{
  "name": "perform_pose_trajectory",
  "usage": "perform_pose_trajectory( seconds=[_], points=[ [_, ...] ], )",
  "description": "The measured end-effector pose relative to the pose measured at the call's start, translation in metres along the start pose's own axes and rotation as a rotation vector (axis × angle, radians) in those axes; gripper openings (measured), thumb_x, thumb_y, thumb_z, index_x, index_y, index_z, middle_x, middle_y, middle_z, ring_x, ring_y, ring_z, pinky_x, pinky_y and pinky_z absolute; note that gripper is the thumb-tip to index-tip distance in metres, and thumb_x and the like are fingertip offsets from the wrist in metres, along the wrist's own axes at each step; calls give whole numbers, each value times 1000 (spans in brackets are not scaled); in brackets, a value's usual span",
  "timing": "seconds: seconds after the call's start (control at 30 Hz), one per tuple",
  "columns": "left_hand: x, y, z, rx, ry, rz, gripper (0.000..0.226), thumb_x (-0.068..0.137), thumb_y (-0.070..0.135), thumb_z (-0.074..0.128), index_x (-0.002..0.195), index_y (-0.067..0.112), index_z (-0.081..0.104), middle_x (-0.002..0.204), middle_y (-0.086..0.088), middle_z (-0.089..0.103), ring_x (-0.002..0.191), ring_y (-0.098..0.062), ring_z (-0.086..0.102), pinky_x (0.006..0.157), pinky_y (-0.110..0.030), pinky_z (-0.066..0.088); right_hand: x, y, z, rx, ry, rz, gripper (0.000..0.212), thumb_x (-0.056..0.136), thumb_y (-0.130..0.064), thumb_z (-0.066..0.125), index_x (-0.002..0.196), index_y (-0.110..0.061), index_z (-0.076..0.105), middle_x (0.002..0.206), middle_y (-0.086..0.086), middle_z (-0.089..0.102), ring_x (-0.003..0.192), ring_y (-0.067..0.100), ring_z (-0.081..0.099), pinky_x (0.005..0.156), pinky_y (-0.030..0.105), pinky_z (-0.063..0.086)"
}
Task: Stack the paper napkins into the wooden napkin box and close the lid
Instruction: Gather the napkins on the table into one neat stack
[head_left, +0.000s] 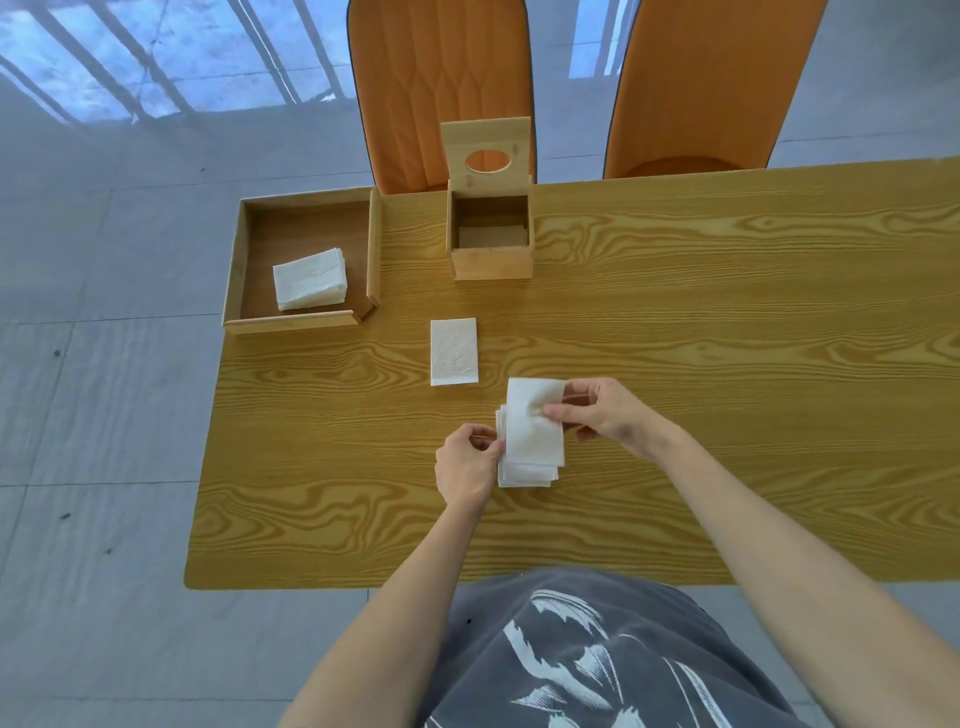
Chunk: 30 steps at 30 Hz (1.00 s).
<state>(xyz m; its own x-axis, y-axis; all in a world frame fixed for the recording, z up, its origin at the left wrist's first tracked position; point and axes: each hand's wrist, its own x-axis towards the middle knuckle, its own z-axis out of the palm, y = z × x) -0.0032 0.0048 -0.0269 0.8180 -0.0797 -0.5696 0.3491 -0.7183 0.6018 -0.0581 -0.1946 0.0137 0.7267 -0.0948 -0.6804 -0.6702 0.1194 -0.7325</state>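
- Two orange chairs (441, 88) behind the napkin box (491, 236), grey tiled floor (104, 415) all round.
- Wood-grain worktop (675, 322); box at its far edge, lid (487, 150) upright.
- Left of box: tray (234, 270) holding napkins (310, 279).
- Nearer than box: single napkin (453, 351), then napkin stack (532, 436), pinched by fingers of left hand (467, 462) and right hand (602, 410).

both forearms reach forward; left hand (466, 464) and right hand (605, 410) pinch with fingertips, close together.
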Motion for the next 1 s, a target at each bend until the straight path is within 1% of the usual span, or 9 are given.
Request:
perform_pose_trajectory(
  seconds=[0.13,0.27,0.33,0.4,0.47,0.57,0.67,0.77,1.0],
  points=[
    [0,0,-1,0,-8,8,11,84,27,76,94,26,72,87,8,74,85,-12,71,75,-36,60,8,24,18,-74,49,42,26,85,-21,77,109,-14,72,94,1,78,78,10,67,56,23,46],
    [0,-1,-1,-25,-8,10,13,82,30,78,92,24,72,85,8,73,83,-11,70,76,-39,61,17,34,29,-220,265,20,22,86,-17,76,107,-12,71,96,3,73,80,13,67,50,22,51],
    [0,-2,0,-31,-10,7,15,82,32,80,91,23,72,84,9,73,81,-10,71,76,-38,60,20,36,33,-260,333,16,20,85,-15,77,103,-10,71,96,4,72,83,17,70,53,26,59],
    [0,-2,0,-34,-9,7,16,82,34,79,91,23,73,84,9,73,81,-10,71,75,-37,60,23,39,36,-305,378,9,20,82,-17,79,99,-11,71,95,5,72,77,20,73,59,36,63],
    [-1,-2,-1,-38,-1,0,17,85,38,75,93,23,73,86,9,74,84,-11,71,75,-36,60,25,42,39,-361,426,20,23,80,-24,81,96,-14,68,95,3,71,74,21,73,62,43,63],
    [-3,1,-1,-50,13,-21,29,91,50,62,95,23,73,88,7,76,85,-13,72,76,-36,59,23,42,42,-550,515,58,33,78,-40,80,99,-23,61,94,-5,70,85,20,69,71,43,60],
    [-3,4,-2,-44,3,-5,34,84,57,69,94,24,72,87,10,75,83,-8,70,74,-31,59,21,41,42,-467,499,65,41,77,-37,82,103,-22,55,92,-2,68,72,21,72,62,43,62],
    [-3,5,-3,0,-21,25,31,77,49,80,95,25,70,83,12,71,79,-5,67,69,-26,54,21,40,41,-348,459,73,43,77,-27,84,104,-18,52,92,4,66,60,20,73,53,40,62],
    [-1,2,-4,9,-27,24,32,76,45,82,97,24,71,85,10,73,80,-7,69,71,-30,57,23,24,44,-313,415,73,34,81,-21,82,99,-13,54,91,12,67,59,21,73,58,41,63]
  ],
)
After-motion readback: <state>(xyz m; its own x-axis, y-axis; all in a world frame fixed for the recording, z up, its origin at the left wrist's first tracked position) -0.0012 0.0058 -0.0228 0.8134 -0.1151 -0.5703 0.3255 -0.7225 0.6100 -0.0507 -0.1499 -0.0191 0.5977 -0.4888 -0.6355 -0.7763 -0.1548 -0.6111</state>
